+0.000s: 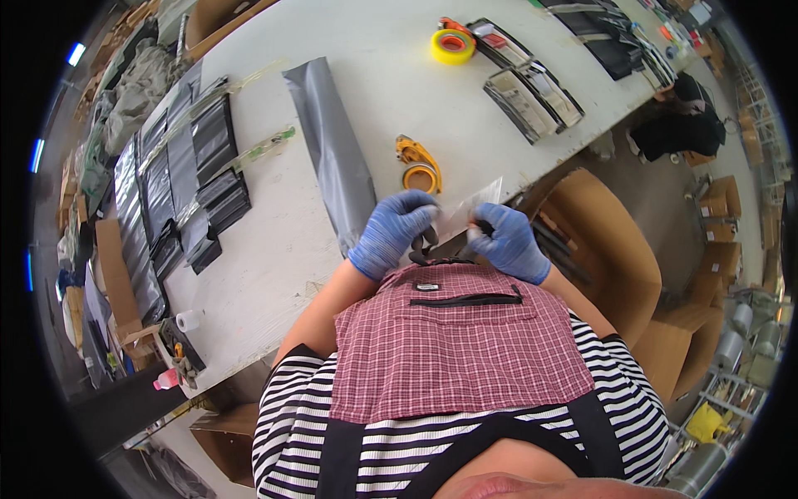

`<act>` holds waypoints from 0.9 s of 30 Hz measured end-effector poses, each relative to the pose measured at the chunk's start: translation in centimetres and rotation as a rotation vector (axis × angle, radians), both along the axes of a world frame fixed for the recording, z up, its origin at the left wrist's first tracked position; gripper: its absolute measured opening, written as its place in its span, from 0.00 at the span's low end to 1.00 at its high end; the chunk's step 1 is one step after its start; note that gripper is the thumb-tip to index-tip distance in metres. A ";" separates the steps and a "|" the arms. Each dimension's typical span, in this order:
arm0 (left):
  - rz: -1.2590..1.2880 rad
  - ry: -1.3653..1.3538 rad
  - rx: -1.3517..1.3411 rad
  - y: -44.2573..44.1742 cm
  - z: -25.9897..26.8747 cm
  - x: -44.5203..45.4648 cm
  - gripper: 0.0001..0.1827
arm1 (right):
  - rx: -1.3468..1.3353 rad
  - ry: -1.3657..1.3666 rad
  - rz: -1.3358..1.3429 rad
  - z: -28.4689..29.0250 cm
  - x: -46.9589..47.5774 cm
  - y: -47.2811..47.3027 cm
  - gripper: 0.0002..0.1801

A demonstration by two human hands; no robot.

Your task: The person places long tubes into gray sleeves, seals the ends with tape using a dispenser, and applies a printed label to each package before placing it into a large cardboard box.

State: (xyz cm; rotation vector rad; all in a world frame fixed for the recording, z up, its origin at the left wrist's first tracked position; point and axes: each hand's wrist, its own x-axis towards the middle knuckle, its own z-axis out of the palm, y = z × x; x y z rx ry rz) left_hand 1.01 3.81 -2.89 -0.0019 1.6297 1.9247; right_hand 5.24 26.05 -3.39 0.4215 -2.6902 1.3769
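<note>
Both hands wear blue knit gloves and meet near the table's front edge, above a red checked apron. My left hand is curled beside a small dark item; whether it grips this is unclear. My right hand has its fingers closed, with something dark partly hidden at the fingertips. A clear plastic sheet or bag shows between and behind the hands; which hand holds it cannot be told. Just beyond lies a yellow tape dispenser. A long grey plastic-wrapped bundle reaches to my left hand.
Stacks of dark plastic packets lie on the white table at left. Yellow tape and a divided tray are at the back. An open cardboard box stands at right. Another person is at the upper right.
</note>
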 end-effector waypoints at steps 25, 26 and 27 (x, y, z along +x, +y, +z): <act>-0.234 1.074 -1.128 -13.2 -13.7 -16.6 0.20 | 0.623 -1.042 -0.039 -20.5 2.4 3.6 0.18; -0.313 0.908 -1.267 -12.0 -13.7 -16.9 0.21 | 0.664 -1.052 0.012 -18.8 1.2 2.3 0.17; -0.301 0.907 -1.266 -11.3 -13.7 -17.7 0.21 | 0.707 -1.060 0.066 -17.0 -0.1 1.4 0.17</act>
